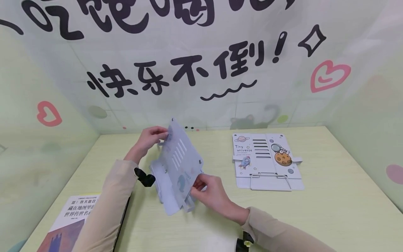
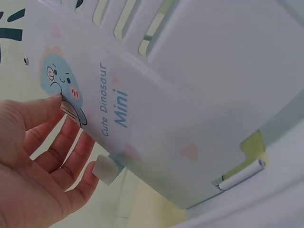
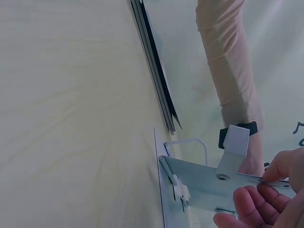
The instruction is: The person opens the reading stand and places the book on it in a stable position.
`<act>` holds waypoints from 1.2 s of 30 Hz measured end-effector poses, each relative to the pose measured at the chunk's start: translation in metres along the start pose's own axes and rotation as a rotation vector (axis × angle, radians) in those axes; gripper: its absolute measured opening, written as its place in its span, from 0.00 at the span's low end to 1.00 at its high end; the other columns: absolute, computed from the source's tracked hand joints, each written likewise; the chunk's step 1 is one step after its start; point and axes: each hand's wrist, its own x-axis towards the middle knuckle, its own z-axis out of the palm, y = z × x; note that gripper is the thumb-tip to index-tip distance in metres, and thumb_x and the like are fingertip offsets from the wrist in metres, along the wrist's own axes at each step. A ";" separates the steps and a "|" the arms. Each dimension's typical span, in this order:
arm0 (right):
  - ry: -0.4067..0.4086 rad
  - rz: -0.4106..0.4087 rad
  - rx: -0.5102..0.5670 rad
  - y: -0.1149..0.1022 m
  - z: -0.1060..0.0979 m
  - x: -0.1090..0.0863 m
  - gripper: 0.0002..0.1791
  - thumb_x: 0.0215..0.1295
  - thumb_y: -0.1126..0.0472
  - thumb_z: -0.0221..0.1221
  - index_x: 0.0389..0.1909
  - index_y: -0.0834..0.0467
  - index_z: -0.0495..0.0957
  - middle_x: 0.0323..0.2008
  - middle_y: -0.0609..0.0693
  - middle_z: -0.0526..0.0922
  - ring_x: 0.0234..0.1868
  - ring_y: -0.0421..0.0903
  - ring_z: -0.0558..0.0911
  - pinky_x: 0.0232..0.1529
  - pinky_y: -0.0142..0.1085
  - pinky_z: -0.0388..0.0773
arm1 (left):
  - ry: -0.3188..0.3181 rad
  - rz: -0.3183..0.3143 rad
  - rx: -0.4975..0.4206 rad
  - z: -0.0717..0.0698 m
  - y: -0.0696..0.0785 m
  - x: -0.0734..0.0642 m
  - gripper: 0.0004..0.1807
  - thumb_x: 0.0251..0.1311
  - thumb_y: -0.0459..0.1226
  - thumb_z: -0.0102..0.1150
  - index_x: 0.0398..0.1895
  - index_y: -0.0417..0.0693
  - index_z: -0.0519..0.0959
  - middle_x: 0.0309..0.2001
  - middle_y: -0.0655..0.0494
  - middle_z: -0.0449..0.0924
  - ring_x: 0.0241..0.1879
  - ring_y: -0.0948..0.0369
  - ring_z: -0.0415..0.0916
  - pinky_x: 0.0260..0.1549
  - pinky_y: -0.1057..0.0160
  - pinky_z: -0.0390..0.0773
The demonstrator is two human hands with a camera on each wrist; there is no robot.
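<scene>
A white folding book stand (image 1: pixel 181 162) has its slotted back plate raised at a slant from its base plate (image 1: pixel 168 201). In the left wrist view the back plate (image 2: pixel 156 109) carries a blue dinosaur and the words "Cute Dinosaur Mini". My left hand (image 1: pixel 149 138) pinches the plate's far edge, thumb on the printed face and fingers behind. The plate's near edge is pinched between the thumb and fingers of my right hand (image 1: pixel 214 194). Close to those fingers, a small bent side clip (image 3: pixel 236 142) sticks out, and a hinged strut (image 3: pixel 168 171) shows near the base.
A second book stand (image 1: pixel 266 161), printed "Tiny universe" with an astronaut, lies folded flat on the table (image 1: pixel 327 196) at the right. At the front left lies a book (image 1: pixel 70 213), partly covered by my left sleeve. A printed cloth wall (image 1: pixel 176 105) closes off the back.
</scene>
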 end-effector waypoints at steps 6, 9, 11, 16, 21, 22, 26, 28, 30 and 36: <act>0.024 0.029 -0.047 0.007 -0.013 0.008 0.01 0.52 0.72 0.59 0.26 0.67 0.79 0.23 0.51 0.81 0.25 0.40 0.78 0.29 0.33 0.79 | 0.061 0.009 -0.018 -0.013 -0.009 -0.009 0.18 0.63 0.36 0.56 0.50 0.31 0.74 0.36 0.60 0.78 0.34 0.70 0.75 0.43 0.59 0.77; 0.043 0.049 -0.070 0.009 -0.019 0.014 0.01 0.52 0.72 0.60 0.25 0.67 0.78 0.22 0.51 0.81 0.24 0.40 0.78 0.29 0.33 0.79 | 0.084 0.009 -0.049 -0.018 -0.014 -0.015 0.18 0.62 0.36 0.57 0.50 0.30 0.73 0.33 0.64 0.77 0.32 0.70 0.76 0.41 0.62 0.79; 0.048 0.063 -0.074 0.012 -0.023 0.018 0.01 0.52 0.72 0.60 0.25 0.68 0.78 0.23 0.52 0.81 0.24 0.40 0.78 0.29 0.32 0.78 | 0.096 0.012 -0.081 -0.021 -0.017 -0.019 0.18 0.62 0.36 0.58 0.49 0.29 0.73 0.31 0.65 0.76 0.32 0.70 0.76 0.41 0.63 0.80; 0.060 0.101 -0.056 0.021 -0.032 0.030 0.02 0.51 0.74 0.59 0.27 0.68 0.79 0.24 0.53 0.81 0.25 0.41 0.77 0.28 0.28 0.76 | 0.124 0.002 -0.137 -0.028 -0.024 -0.030 0.16 0.62 0.36 0.57 0.46 0.29 0.72 0.29 0.65 0.75 0.31 0.69 0.75 0.39 0.66 0.80; 0.079 0.116 -0.054 0.030 -0.040 0.042 0.03 0.52 0.75 0.58 0.28 0.67 0.79 0.24 0.52 0.81 0.26 0.41 0.76 0.29 0.27 0.75 | 0.162 -0.032 -0.149 -0.031 -0.028 -0.038 0.16 0.63 0.39 0.57 0.45 0.34 0.73 0.30 0.64 0.75 0.31 0.68 0.75 0.37 0.69 0.79; 0.081 0.115 -0.061 0.031 -0.041 0.044 0.03 0.52 0.75 0.59 0.28 0.67 0.79 0.24 0.53 0.81 0.26 0.42 0.76 0.29 0.27 0.75 | 0.170 -0.039 -0.147 -0.032 -0.029 -0.040 0.16 0.63 0.39 0.57 0.45 0.35 0.73 0.31 0.64 0.75 0.31 0.68 0.75 0.37 0.70 0.79; 0.080 0.107 -0.101 0.036 -0.045 0.053 0.02 0.55 0.73 0.60 0.29 0.66 0.80 0.24 0.52 0.81 0.26 0.42 0.77 0.29 0.29 0.75 | 0.217 -0.059 -0.162 -0.031 -0.029 -0.045 0.13 0.63 0.39 0.57 0.43 0.37 0.74 0.29 0.65 0.75 0.30 0.68 0.76 0.35 0.70 0.80; 0.077 0.092 -0.120 0.037 -0.047 0.058 0.02 0.56 0.73 0.60 0.30 0.67 0.80 0.25 0.53 0.81 0.26 0.43 0.77 0.29 0.30 0.75 | 0.245 -0.065 -0.171 -0.031 -0.028 -0.047 0.11 0.63 0.37 0.57 0.42 0.38 0.74 0.28 0.65 0.75 0.29 0.69 0.76 0.34 0.70 0.80; 0.074 0.081 -0.132 0.039 -0.049 0.063 0.02 0.57 0.72 0.60 0.31 0.68 0.79 0.25 0.54 0.82 0.26 0.44 0.78 0.29 0.31 0.76 | 0.271 -0.076 -0.185 -0.030 -0.027 -0.048 0.09 0.62 0.36 0.57 0.41 0.39 0.74 0.27 0.65 0.75 0.29 0.69 0.75 0.33 0.70 0.80; 0.062 0.096 -0.140 0.045 -0.053 0.078 0.02 0.58 0.72 0.60 0.32 0.67 0.80 0.26 0.55 0.82 0.26 0.46 0.79 0.29 0.30 0.76 | 0.330 -0.120 -0.212 -0.030 -0.023 -0.049 0.08 0.62 0.37 0.57 0.41 0.41 0.75 0.28 0.65 0.75 0.29 0.68 0.75 0.34 0.70 0.80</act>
